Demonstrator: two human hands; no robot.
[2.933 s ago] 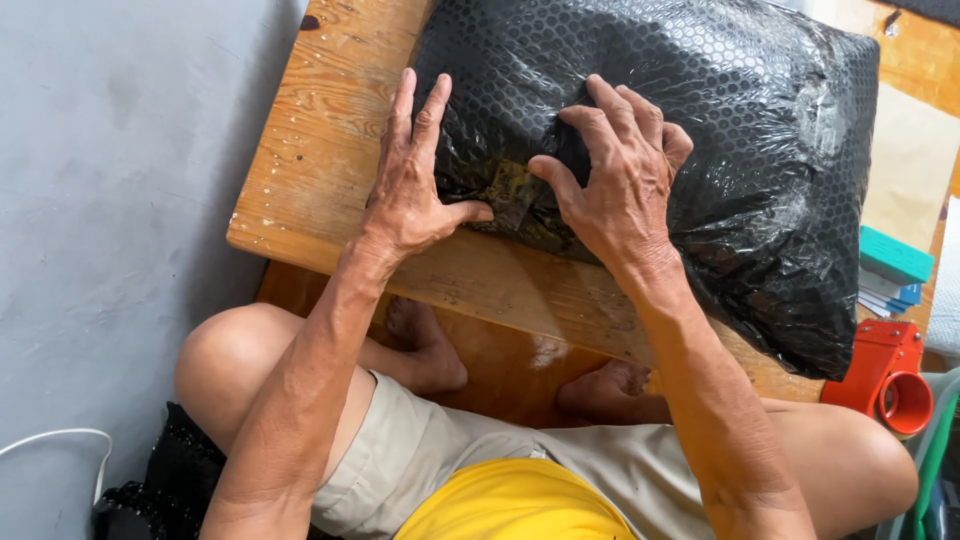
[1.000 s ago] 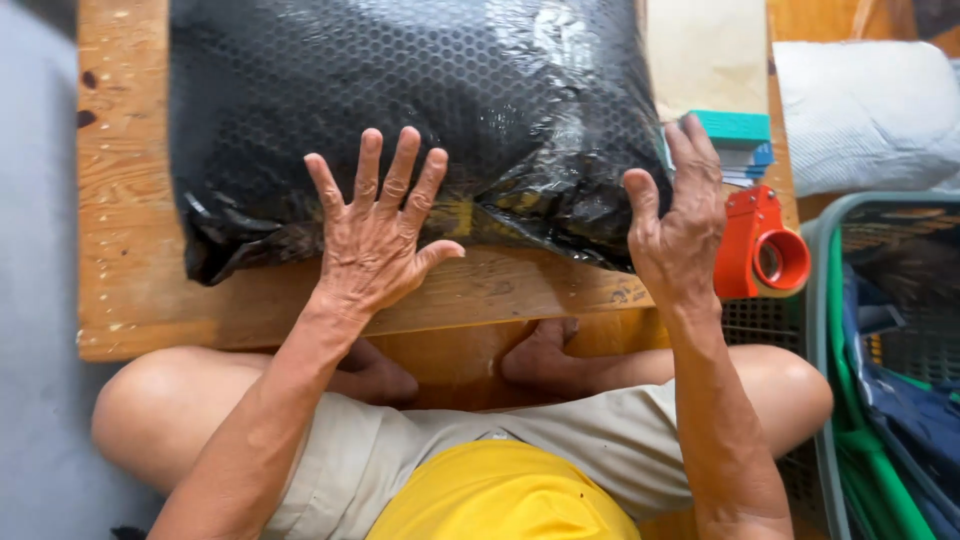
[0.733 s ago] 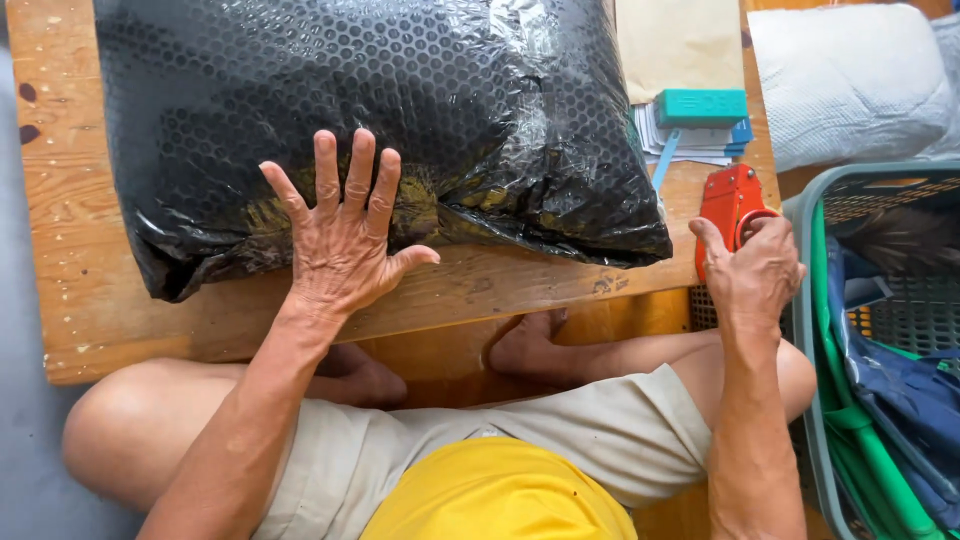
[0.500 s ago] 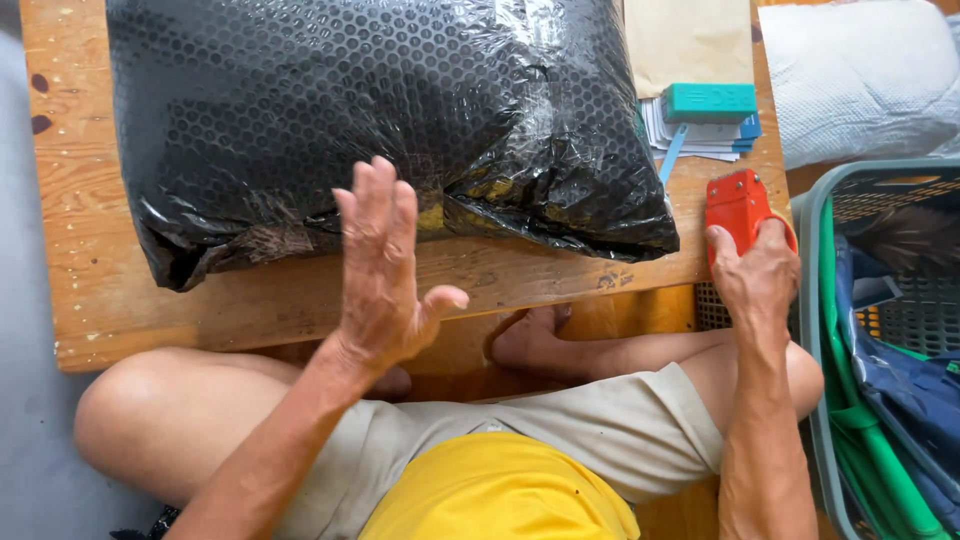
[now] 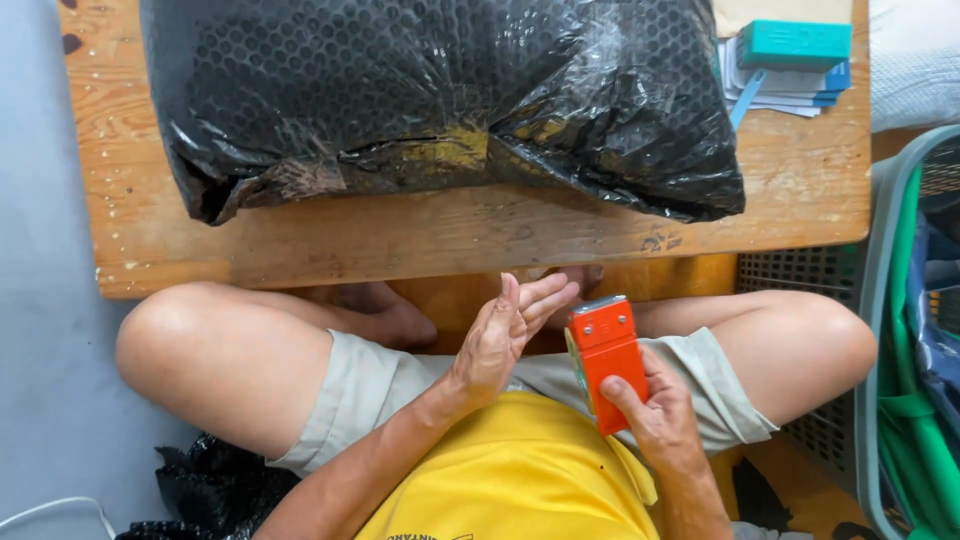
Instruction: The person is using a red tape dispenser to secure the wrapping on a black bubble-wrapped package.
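Note:
My right hand (image 5: pixel 655 415) grips an orange tape dispenser (image 5: pixel 605 355) in front of my lap, below the table edge. My left hand (image 5: pixel 505 335) is beside it with fingers straight and apart, the fingertips reaching toward the dispenser's top end; it holds nothing. A large parcel wrapped in black bubble wrap (image 5: pixel 440 95) lies on the low wooden table (image 5: pixel 400 240) above both hands, with a strip of yellowish tape along its near fold.
A teal block on a stack of papers (image 5: pixel 790 55) lies at the table's far right. A grey basket with green and blue cloth (image 5: pixel 915 330) stands at the right. My crossed legs sit under the table; grey floor lies left.
My right hand took the orange dispenser from the table's right side and brought it to my lap. My left hand lifted off the black parcel and came down beside the dispenser.

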